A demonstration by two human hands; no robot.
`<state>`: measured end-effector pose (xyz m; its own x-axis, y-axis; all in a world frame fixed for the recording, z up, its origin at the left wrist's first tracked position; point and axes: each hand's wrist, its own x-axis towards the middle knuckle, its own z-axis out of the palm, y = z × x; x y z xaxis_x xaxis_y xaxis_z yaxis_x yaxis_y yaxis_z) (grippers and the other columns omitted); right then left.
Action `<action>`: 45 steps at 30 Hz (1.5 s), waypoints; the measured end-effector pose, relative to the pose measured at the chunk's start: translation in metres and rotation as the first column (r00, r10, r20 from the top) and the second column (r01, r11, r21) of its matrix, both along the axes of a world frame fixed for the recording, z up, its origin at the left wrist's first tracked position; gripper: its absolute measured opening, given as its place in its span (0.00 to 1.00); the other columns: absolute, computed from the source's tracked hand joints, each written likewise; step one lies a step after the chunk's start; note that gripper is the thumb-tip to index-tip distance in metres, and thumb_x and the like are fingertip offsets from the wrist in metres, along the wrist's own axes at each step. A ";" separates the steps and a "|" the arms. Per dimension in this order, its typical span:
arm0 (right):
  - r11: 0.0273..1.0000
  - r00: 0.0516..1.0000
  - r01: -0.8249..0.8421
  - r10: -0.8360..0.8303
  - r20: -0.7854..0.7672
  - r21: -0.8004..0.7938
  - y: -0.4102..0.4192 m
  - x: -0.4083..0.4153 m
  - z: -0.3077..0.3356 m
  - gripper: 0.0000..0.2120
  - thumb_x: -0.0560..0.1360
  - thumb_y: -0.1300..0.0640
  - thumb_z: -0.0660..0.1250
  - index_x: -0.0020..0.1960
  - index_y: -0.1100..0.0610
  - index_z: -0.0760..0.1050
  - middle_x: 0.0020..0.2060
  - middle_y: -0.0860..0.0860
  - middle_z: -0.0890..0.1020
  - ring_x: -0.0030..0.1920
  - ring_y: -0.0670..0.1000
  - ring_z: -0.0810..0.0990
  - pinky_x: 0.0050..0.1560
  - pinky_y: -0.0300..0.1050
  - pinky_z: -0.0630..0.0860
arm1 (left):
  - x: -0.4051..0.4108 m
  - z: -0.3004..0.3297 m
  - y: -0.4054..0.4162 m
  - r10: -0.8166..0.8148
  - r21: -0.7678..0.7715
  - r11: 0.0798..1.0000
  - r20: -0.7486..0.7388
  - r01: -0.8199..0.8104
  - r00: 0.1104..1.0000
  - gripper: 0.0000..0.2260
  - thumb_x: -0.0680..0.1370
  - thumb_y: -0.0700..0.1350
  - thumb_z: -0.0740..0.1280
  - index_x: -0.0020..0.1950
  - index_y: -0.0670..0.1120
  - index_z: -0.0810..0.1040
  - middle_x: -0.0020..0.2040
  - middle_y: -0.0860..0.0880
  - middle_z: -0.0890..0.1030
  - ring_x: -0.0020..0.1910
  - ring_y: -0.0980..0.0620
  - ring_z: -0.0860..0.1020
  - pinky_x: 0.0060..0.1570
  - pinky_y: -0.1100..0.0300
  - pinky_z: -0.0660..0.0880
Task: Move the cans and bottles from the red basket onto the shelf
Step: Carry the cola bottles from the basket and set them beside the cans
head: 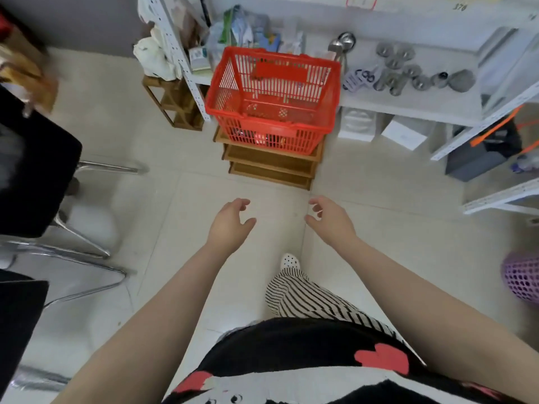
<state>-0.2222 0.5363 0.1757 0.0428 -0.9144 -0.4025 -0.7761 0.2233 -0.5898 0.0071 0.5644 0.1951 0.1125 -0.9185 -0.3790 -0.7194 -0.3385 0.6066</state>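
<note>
1. The fingers (pixel 243 203) of the left hand (pixel 230 221) are loosely curled and parted, with nothing held; those of the right hand (pixel 331 218) are likewise relaxed and empty.
2. Both hands are seen at mid-frame over the pale glossy tiled floor (pixel 163 199), well apart from the red slatted plastic basket (pixel 272 97) at upper centre.
3. The basket is set on a stack of brown wooden stools (pixel 271 167), against the white metal shelf (pixel 408 103).
4. Through the basket's front slats, reddish and dark shapes are glimpsed low down; whether they are cans or bottles cannot be told.
5. On the shelf's smooth white board, round grey metal moulds (pixel 408 71) and steel ladles (pixel 342 42) are seen, but no cans or bottles.
6. The task is judged barely begun: every item remains to be lifted out.
</note>
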 end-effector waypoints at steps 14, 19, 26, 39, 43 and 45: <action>0.998 0.999 -0.033 0.034 0.019 -0.061 -0.245 0.079 -0.004 0.19 0.72 0.56 0.70 0.62 0.57 0.74 0.54 0.54 0.81 0.54 0.54 0.79 0.56 0.50 0.75 | 0.072 -0.002 -0.239 -0.050 -0.058 0.997 -0.019 0.048 0.999 0.19 0.75 0.43 0.68 0.66 0.44 0.73 0.62 0.45 0.78 0.62 0.47 0.75 0.59 0.58 0.68; 0.980 0.980 0.196 -0.195 0.030 -0.023 -0.317 0.099 -0.022 0.17 0.72 0.55 0.71 0.59 0.57 0.75 0.48 0.54 0.81 0.50 0.56 0.80 0.55 0.51 0.75 | 0.102 -0.016 -0.346 -0.206 -0.045 0.978 -0.034 0.205 0.978 0.20 0.74 0.43 0.68 0.66 0.45 0.73 0.62 0.45 0.77 0.61 0.47 0.76 0.61 0.53 0.72; 0.936 0.942 0.332 -0.335 0.008 0.121 -0.395 0.128 -0.069 0.20 0.71 0.50 0.71 0.61 0.54 0.74 0.46 0.48 0.78 0.50 0.52 0.80 0.51 0.47 0.75 | 0.131 -0.059 -0.459 -0.360 0.042 0.932 -0.032 0.361 0.932 0.19 0.74 0.43 0.68 0.65 0.45 0.73 0.61 0.45 0.78 0.60 0.48 0.76 0.60 0.56 0.70; 0.863 0.998 0.067 -0.049 -0.048 0.501 -0.475 0.090 -0.239 0.27 0.69 0.51 0.75 0.65 0.55 0.72 0.62 0.54 0.79 0.60 0.55 0.77 0.60 0.46 0.73 | 0.101 -0.240 -0.546 -0.569 0.415 0.768 0.091 0.488 0.817 0.22 0.74 0.47 0.69 0.67 0.45 0.71 0.63 0.42 0.75 0.61 0.42 0.74 0.61 0.52 0.70; 0.799 1.000 0.004 -0.012 0.009 0.601 -0.485 0.076 -0.286 0.29 0.68 0.53 0.76 0.67 0.54 0.71 0.64 0.53 0.76 0.63 0.54 0.75 0.60 0.46 0.73 | 0.091 -0.293 -0.554 -0.695 0.499 0.667 0.150 0.553 0.703 0.26 0.72 0.51 0.71 0.67 0.45 0.70 0.62 0.41 0.74 0.61 0.40 0.73 0.59 0.48 0.70; 0.774 0.997 -0.072 0.075 0.023 0.629 -0.487 0.076 -0.304 0.28 0.69 0.53 0.75 0.67 0.55 0.71 0.65 0.55 0.76 0.64 0.56 0.75 0.60 0.46 0.72 | 0.088 -0.311 -0.554 -0.734 0.536 0.617 0.129 0.576 0.667 0.26 0.71 0.52 0.72 0.65 0.44 0.71 0.60 0.41 0.74 0.60 0.39 0.74 0.56 0.47 0.71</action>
